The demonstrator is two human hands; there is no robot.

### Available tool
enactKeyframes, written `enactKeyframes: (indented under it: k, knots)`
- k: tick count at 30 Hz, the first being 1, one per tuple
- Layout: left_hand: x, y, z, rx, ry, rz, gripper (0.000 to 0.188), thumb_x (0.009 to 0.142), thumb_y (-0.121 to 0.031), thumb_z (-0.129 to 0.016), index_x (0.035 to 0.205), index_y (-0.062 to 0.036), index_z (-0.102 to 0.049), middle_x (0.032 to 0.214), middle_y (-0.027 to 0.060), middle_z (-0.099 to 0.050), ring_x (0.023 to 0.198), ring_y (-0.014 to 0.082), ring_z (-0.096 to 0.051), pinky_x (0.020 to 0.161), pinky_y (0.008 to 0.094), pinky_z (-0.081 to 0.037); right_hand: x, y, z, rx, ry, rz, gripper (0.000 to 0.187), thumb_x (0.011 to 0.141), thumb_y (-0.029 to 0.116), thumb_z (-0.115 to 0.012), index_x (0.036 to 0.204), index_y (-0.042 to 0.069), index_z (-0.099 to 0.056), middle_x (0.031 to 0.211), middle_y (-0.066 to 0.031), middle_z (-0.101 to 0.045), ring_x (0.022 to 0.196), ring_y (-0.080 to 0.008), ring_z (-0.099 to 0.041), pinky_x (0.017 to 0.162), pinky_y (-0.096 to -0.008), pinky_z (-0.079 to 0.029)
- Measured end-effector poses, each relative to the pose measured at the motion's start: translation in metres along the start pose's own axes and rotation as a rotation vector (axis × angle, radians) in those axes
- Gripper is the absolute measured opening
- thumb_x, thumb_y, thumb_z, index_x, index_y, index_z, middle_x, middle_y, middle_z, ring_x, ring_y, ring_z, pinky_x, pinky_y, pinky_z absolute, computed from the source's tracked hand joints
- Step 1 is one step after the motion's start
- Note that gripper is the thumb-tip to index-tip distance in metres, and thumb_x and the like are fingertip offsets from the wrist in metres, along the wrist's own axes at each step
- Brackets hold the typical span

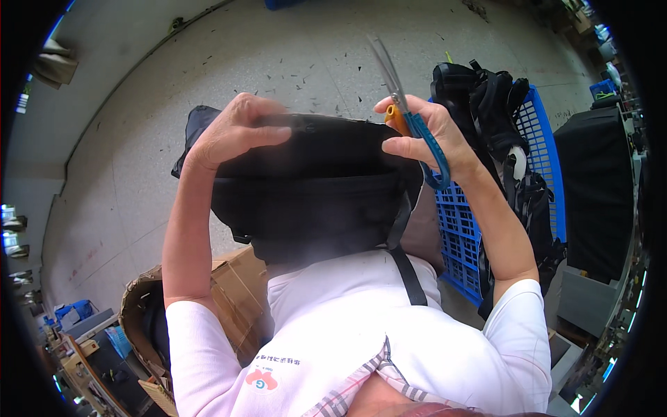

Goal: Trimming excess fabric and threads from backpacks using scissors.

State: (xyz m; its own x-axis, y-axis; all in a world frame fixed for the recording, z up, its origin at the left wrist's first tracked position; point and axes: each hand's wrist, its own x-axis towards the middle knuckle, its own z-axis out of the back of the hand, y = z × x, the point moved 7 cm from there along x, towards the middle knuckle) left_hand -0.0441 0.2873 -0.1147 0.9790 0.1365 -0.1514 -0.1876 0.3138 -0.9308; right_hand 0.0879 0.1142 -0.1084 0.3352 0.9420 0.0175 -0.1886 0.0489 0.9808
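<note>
A black fabric bag with straps lies across my lap, its upper opening edge raised toward the far side. My left hand is closed on the bag's far left edge, thumb on the near side; its fingertips are blurred. Scissors with blue and orange handles hang in my right hand, their blades pointing away from me. That hand is at the bag's far right corner, its thumb against the fabric. Whether it also pinches the edge, I cannot tell. A black strap runs from the bag over my white shirt.
To the right, a blue plastic crate holds several black bags with straps. An open cardboard box stands close on my left. Small dark scraps are scattered over the grey floor. Farther right is a black-covered block.
</note>
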Motion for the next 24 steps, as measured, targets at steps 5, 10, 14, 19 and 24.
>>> enactKeyframes:
  k: [5, 10, 14, 19, 24]
  knots:
    - [-0.007, -0.007, 0.014, 0.345, -0.053, -0.022, 0.024, 0.065, -0.021, -0.064, 0.079, -0.0007, -0.06, 0.068, 0.0075, -0.056, 0.063, 0.0148, -0.052, 0.063, 0.0268, -0.043, -0.006, -0.026, 0.001, 0.18, -0.044, -0.133, 0.037, 0.065, 0.021, -0.072, 0.096, 0.006, -0.06, 0.073, 0.003, -0.048, 0.067, -0.0067, -0.044, 0.065, -0.0176, -0.036]
    - [-0.045, 0.046, 0.085, 0.292, -0.259, 0.116, 0.042, 0.063, -0.025, -0.071, 0.094, -0.0001, -0.057, 0.081, 0.0077, -0.059, 0.074, 0.0153, -0.057, 0.071, 0.0273, -0.045, -0.02, -0.03, 0.003, 0.294, -0.114, -0.125, 0.041, 0.061, 0.022, -0.073, 0.096, 0.004, -0.062, 0.071, 0.0017, -0.049, 0.067, -0.008, -0.047, 0.069, -0.0187, -0.036]
    - [-0.068, 0.111, 0.081, -0.412, -0.405, 0.116, 0.058, 0.063, -0.023, -0.076, 0.11, -0.0014, -0.05, 0.099, 0.0049, -0.059, 0.096, 0.0134, -0.054, 0.089, 0.0258, -0.037, -0.031, -0.045, 0.002, 0.384, -0.16, -0.202, 0.044, 0.058, 0.026, -0.072, 0.095, 0.004, -0.062, 0.071, -0.0001, -0.05, 0.073, -0.0108, -0.049, 0.077, -0.0236, -0.035]
    - [-0.059, 0.131, 0.072, -0.47, -0.538, 0.052, 0.046, 0.066, -0.013, -0.074, 0.106, -0.0011, -0.055, 0.097, 0.0042, -0.061, 0.088, 0.013, -0.057, 0.084, 0.0255, -0.043, -0.031, -0.024, 0.006, 0.241, -0.143, -0.081, 0.039, 0.066, 0.025, -0.074, 0.097, 0.005, -0.062, 0.072, 0.0003, -0.051, 0.068, -0.0089, -0.05, 0.069, -0.0201, -0.041]
    - [-0.066, 0.129, 0.075, -0.617, -0.541, -0.099, 0.034, 0.069, -0.007, -0.07, 0.101, -0.0019, -0.059, 0.094, 0.0061, -0.063, 0.083, 0.0145, -0.06, 0.08, 0.0281, -0.047, -0.05, -0.027, 0.031, 0.249, -0.06, -0.11, 0.054, 0.07, 0.04, -0.07, 0.107, 0.004, -0.055, 0.071, 0.0006, -0.051, 0.062, -0.0075, -0.051, 0.057, -0.0171, -0.045]
